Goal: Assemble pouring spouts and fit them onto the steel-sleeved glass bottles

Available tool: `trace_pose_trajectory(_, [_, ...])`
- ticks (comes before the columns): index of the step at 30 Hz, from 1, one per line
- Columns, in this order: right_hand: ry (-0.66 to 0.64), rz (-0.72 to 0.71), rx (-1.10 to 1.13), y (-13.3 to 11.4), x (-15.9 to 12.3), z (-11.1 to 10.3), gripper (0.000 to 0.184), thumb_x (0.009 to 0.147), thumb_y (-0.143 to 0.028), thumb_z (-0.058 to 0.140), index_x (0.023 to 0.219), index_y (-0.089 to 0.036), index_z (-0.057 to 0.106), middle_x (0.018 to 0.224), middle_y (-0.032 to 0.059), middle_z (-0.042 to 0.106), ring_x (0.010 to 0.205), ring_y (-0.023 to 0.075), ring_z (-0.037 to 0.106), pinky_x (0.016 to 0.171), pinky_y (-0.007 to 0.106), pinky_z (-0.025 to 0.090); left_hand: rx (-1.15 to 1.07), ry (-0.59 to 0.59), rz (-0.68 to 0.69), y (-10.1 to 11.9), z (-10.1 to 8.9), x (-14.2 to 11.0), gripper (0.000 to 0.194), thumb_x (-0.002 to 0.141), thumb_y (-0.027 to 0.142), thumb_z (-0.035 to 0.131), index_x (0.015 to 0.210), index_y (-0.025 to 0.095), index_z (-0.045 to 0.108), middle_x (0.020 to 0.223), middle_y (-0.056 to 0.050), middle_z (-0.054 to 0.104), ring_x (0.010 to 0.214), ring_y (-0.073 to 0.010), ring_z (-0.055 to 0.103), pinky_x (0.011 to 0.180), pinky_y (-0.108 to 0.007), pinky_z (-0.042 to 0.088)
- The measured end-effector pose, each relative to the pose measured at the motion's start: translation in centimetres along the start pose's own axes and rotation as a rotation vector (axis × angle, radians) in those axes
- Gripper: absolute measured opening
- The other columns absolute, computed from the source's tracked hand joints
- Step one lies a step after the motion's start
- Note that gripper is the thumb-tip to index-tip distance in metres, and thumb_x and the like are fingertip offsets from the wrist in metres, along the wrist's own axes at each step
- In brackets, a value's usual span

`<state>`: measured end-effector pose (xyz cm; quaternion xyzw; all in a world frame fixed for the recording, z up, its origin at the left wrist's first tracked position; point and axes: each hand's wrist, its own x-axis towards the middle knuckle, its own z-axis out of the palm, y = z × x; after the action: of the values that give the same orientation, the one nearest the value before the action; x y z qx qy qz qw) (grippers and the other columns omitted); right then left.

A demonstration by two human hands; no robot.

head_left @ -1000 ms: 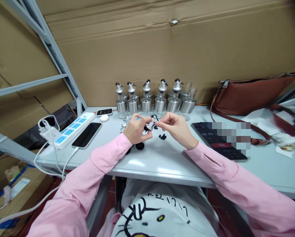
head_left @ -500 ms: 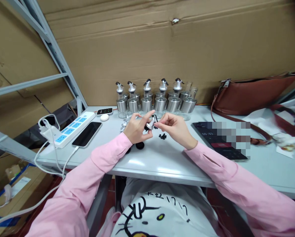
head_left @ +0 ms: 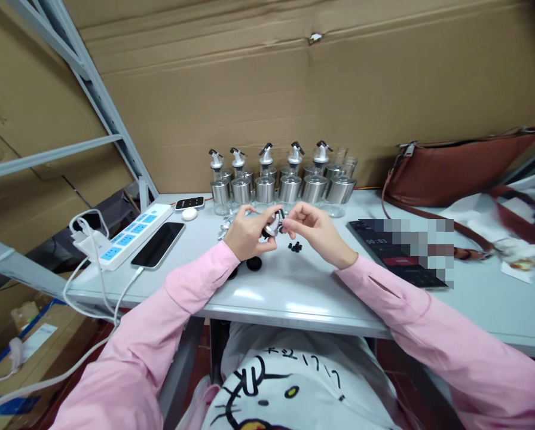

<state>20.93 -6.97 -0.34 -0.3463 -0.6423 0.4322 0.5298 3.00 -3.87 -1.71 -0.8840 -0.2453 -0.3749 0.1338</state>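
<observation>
My left hand (head_left: 250, 233) grips a silver and black pourer spout (head_left: 273, 227) between thumb and fingers, above the table. The fingers of my right hand (head_left: 314, 232) are pinched together at the spout's black flap on its right side; whether a small part sits between them is hidden. Below, on the tabletop, lies a small pile of black bits (head_left: 295, 246). A round black cap (head_left: 254, 263) rests under my left hand, with another dark piece partly behind my wrist. More silver spout parts (head_left: 225, 227) show at the left of that hand.
Behind my hands stand rows of glass and steel bottles (head_left: 290, 189), several topped with spouts. A power strip (head_left: 135, 236) and a phone (head_left: 158, 245) with a cable lie left. A dark tablet-like device (head_left: 375, 245) and a brown bag (head_left: 464, 170) are right.
My right hand has shifted slightly at the spout's flap, and my left index finger has come down onto the spout. The view has moved very little.
</observation>
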Motion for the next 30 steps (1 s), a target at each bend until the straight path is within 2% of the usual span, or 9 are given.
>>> trace_pose_trajectory(4, [-0.095, 0.125, 0.194, 0.18, 0.06, -0.13, 0.026, 0.072, -0.041, 0.068, 0.085, -0.020, 0.060, 0.067, -0.0023, 0.058, 0.058, 0.0103, 0.050, 0.062, 0.028, 0.041, 0.011, 0.026, 0.031, -0.05, 0.05, 0.01, 0.055, 0.069, 0.019, 0.048, 0.123, 0.013, 0.040, 0.083, -0.001, 0.069, 0.066, -0.0151, 0.057, 0.087, -0.036, 0.040])
trace_pose_trajectory(8, [-0.196, 0.232, 0.275, 0.23, 0.11, -0.50, 0.020, 0.074, -0.034, 0.065, 0.086, -0.018, 0.066, 0.066, -0.0018, 0.053, 0.059, 0.0100, 0.046, 0.063, 0.028, 0.037, 0.020, 0.028, 0.067, -0.22, 0.15, -0.01, 0.056, 0.069, 0.018, 0.046, 0.124, 0.013, 0.036, 0.086, -0.002, 0.068, 0.070, -0.0164, 0.057, 0.085, -0.036, 0.043])
trace_pose_trajectory(12, [-0.222, 0.274, 0.321, 0.03, 0.01, -0.75, 0.021, 0.072, -0.029, 0.066, 0.090, -0.018, 0.068, 0.068, -0.0014, 0.052, 0.060, 0.0099, 0.042, 0.061, 0.029, 0.034, 0.029, 0.002, 0.066, -0.34, 0.07, -0.02, 0.059, 0.068, 0.017, 0.046, 0.125, 0.013, 0.034, 0.091, -0.004, 0.066, 0.076, -0.0177, 0.057, 0.082, -0.034, 0.045])
trace_pose_trajectory(18, [-0.239, 0.264, 0.321, -0.18, -0.05, -0.63, 0.023, 0.071, -0.028, 0.067, 0.092, -0.019, 0.069, 0.071, -0.0017, 0.053, 0.061, 0.0092, 0.042, 0.063, 0.028, 0.035, 0.016, -0.061, 0.001, -0.30, 0.00, -0.12, 0.062, 0.066, 0.015, 0.045, 0.127, 0.014, 0.032, 0.095, -0.006, 0.064, 0.080, -0.0189, 0.056, 0.080, -0.033, 0.046])
trace_pose_trajectory(24, [-0.238, 0.235, 0.273, -0.11, 0.11, -0.65, 0.020, 0.066, -0.029, 0.071, 0.084, -0.020, 0.068, 0.078, -0.0008, 0.058, 0.063, 0.0094, 0.045, 0.063, 0.027, 0.038, 0.032, -0.108, 0.028, -0.33, 0.22, -0.18, 0.061, 0.067, 0.016, 0.045, 0.127, 0.013, 0.032, 0.089, -0.005, 0.066, 0.072, -0.0188, 0.056, 0.083, -0.036, 0.044])
trace_pose_trajectory(30, [-0.227, 0.145, 0.180, -0.01, 0.14, -0.54, 0.017, 0.069, -0.029, 0.069, 0.083, -0.020, 0.067, 0.079, -0.0010, 0.058, 0.063, 0.0093, 0.046, 0.065, 0.027, 0.038, 0.036, -0.141, -0.002, -0.25, 0.19, -0.10, 0.061, 0.066, 0.016, 0.047, 0.126, 0.014, 0.034, 0.091, -0.005, 0.067, 0.074, -0.0191, 0.059, 0.084, -0.036, 0.043])
